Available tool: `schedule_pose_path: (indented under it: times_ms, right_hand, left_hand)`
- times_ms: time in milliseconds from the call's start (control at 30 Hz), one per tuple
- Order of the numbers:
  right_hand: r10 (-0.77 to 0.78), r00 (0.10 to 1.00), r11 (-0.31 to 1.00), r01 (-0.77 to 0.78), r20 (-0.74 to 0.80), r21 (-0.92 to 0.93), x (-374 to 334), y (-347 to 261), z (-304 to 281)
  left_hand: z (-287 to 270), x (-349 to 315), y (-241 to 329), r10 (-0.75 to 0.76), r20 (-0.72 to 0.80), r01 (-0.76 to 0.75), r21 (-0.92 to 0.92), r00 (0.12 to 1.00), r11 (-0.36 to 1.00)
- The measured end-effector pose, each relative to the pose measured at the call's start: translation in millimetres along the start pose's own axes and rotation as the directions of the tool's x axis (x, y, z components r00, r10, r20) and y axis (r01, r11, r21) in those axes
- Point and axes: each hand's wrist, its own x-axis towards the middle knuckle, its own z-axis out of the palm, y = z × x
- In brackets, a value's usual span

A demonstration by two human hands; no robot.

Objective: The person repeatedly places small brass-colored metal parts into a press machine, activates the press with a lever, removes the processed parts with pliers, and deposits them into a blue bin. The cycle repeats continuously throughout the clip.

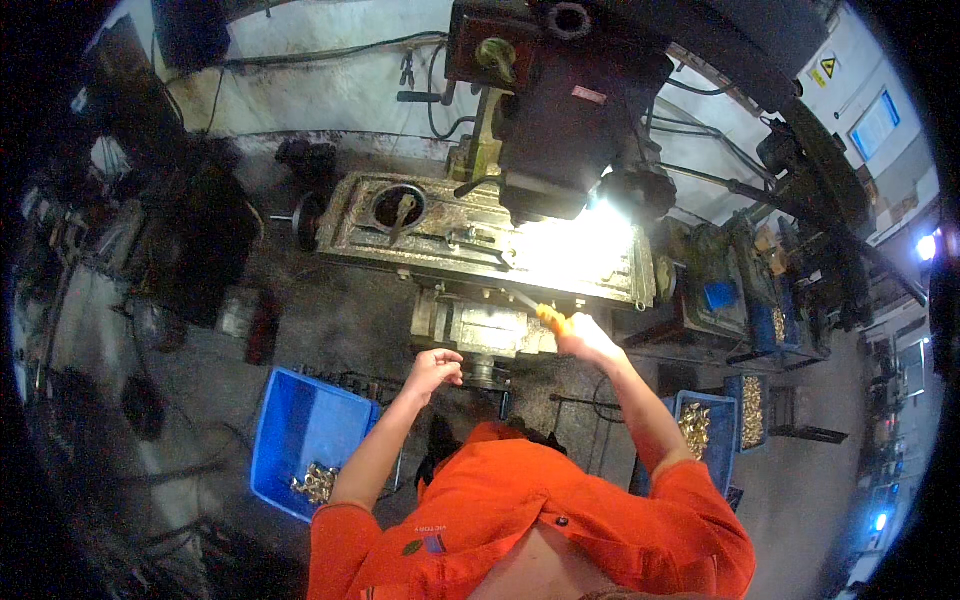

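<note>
My right hand [588,338] is closed round an orange-yellow handled tool [550,318]. The tool's thin pale shaft points up and left to the front edge of the milling machine's table [450,262]; its exact kind is unclear. Lower and to the left, my left hand [435,375] is held in the air with curled fingers, beside the machine's knee [482,330]. Whatever those fingers may hold is hidden. A small vise-like fixture [480,240] sits on the table, left of a spot washed out by a bright lamp [612,205].
A blue bin [268,440] with several brass-coloured parts stands at my left. To the right are another blue bin [727,455] of brass parts and a smaller bin [763,440]. The dark machine head [560,130] overhangs the table, and a handwheel [308,222] juts from its left end.
</note>
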Motion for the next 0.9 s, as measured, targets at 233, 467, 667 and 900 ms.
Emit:
schedule_pose_path:
  times_ms: [233,467,667,900]
  right_hand:
    - [-0.108,0.943,0.992,0.122,0.316,-0.024,-65,4,40]
    - [-0.189,0.940,0.980,0.160,0.285,0.122,-15,21,90]
    - [-0.344,0.936,0.925,0.324,0.072,0.197,-10,13,110]
    - [-0.217,0.976,0.926,0.198,0.022,0.322,-32,93,115]
  left_hand:
    - [6,22,8,0.186,-0.067,-0.167,0.217,0.980,0.962]
    - [77,1,43,0.439,0.532,-0.574,0.817,0.724,-0.044]
    - [78,25,3,0.172,0.517,-0.478,0.849,0.838,-0.224]
    - [47,65,-52,0.013,0.171,-0.165,0.967,0.985,-0.193]
